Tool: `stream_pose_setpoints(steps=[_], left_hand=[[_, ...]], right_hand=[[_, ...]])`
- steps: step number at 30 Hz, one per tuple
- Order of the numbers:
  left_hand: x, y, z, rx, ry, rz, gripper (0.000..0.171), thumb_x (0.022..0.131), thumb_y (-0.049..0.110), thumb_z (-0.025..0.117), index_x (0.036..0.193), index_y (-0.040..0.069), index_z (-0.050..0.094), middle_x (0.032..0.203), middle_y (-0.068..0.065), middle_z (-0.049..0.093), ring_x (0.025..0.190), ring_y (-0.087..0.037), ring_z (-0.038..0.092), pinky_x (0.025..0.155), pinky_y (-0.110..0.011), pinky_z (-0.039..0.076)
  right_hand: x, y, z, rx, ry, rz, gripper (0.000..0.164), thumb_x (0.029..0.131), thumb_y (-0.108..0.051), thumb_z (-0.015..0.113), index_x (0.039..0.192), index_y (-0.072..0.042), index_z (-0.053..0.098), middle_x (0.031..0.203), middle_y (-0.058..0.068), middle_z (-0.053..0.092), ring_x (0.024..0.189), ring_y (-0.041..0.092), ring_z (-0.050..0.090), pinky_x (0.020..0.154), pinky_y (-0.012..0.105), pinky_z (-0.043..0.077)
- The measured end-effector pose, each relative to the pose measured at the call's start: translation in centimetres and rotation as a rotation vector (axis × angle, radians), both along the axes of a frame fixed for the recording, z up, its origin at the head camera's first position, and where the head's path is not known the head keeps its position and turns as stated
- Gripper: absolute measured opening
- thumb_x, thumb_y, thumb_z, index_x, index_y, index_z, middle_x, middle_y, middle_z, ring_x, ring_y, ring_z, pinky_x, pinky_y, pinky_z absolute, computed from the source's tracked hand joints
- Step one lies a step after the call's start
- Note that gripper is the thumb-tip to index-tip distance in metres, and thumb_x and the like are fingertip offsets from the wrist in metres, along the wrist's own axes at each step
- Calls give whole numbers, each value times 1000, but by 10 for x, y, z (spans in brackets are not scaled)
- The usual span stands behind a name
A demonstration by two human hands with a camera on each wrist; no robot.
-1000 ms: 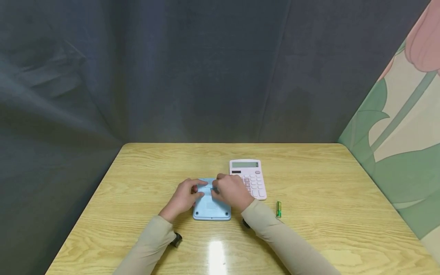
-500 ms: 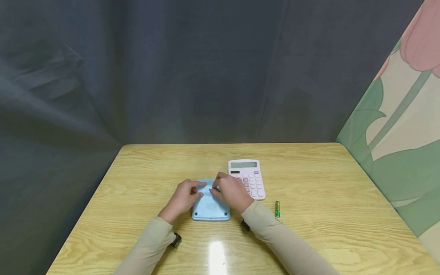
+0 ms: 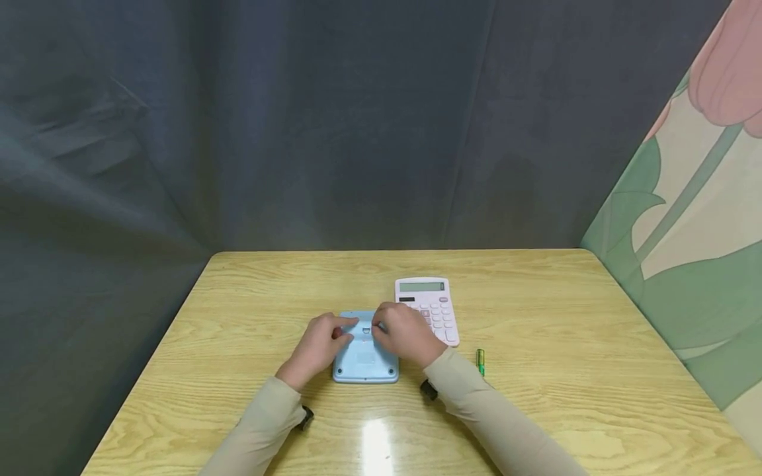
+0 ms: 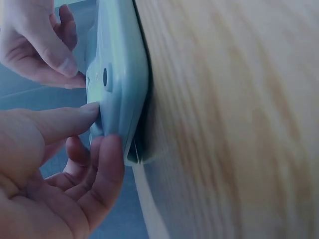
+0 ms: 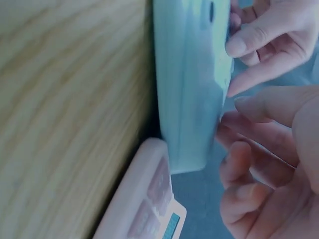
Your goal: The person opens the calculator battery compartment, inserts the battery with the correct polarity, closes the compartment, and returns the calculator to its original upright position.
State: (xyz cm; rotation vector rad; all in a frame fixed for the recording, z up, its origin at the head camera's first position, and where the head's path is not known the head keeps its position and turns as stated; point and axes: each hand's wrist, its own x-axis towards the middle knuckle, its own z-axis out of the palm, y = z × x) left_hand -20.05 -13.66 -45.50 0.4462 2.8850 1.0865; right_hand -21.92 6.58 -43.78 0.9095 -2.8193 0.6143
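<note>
A light blue calculator (image 3: 365,363) lies face down on the wooden table, its back facing up. A small dark slot (image 3: 366,330) shows in the upper middle of that back. My left hand (image 3: 317,342) grips the calculator's left side; the left wrist view has the thumb (image 4: 79,119) on the back and bent fingers (image 4: 107,164) along the edge. At the upper right of the back is my right hand (image 3: 405,332), fingers bent and thumb near the index finger. Whether those right fingertips pinch anything small is hidden.
A pink calculator (image 3: 443,317) lies face up, partly behind my right hand and close against the blue one. To the right, near my sleeve, lies a green battery (image 3: 480,362). A dark curtain (image 3: 357,132) stands behind the table.
My right hand has shifted slightly right, away from the middle of the blue calculator's back, and the dark slot there now shows. The left hand stays in place.
</note>
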Motion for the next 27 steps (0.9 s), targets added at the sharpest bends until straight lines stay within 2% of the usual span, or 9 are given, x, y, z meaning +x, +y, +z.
stream_pose_setpoints(steps=[3,8,11,14,17,19,23,27], left_hand=[[-1,0,0,17,21,5,29,91,4,72,119,8,74,69,-2,46,63,-15,40,54,-22,32],[-1,-1,3,34,13,11,28,90,2,73,116,9,76,70,-2,48,64,-15,42,54,-22,34],[0,-3,4,47,-6,31,28,90,1,72,116,10,76,71,-2,48,64,-15,42,55,-22,35],[0,-7,5,67,-37,68,28,90,1,72,117,11,76,71,-4,48,63,-16,41,54,-22,34],[-1,-14,5,71,-73,108,29,91,2,71,118,12,75,73,-5,48,63,-17,40,53,-22,33],[-3,-19,5,63,-86,120,30,92,3,70,120,13,75,72,-5,48,62,-16,38,52,-22,32],[-8,-28,5,58,-100,138,30,93,5,70,122,14,74,67,-6,49,56,-15,35,50,-23,31],[-13,-38,5,65,-105,159,30,94,6,69,122,14,74,69,-6,50,56,-16,36,50,-24,32]], right_hand=[[0,5,1,-26,-27,6,11,90,-11,70,95,-7,78,98,5,75,92,18,71,77,32,60],[1,12,3,-67,-85,60,13,91,-10,69,100,-7,78,105,5,75,99,19,70,82,34,59],[2,17,4,-74,-106,48,13,93,-13,68,101,-9,78,107,4,74,97,17,69,78,32,58],[1,25,4,-80,-86,-32,14,91,-12,68,100,-10,78,102,3,72,87,15,66,69,31,56],[-1,35,4,-85,-58,-160,15,87,-10,68,99,-9,78,93,3,69,76,14,60,60,30,52],[-3,43,5,-81,-60,-243,16,87,-10,68,100,-7,77,90,4,67,74,15,59,59,30,51],[-8,62,8,-79,-145,-393,26,87,-14,69,110,-2,73,92,10,65,73,19,58,55,33,49],[-15,80,12,-50,-215,-499,43,87,-22,72,122,1,65,102,15,66,85,27,64,64,42,55]])
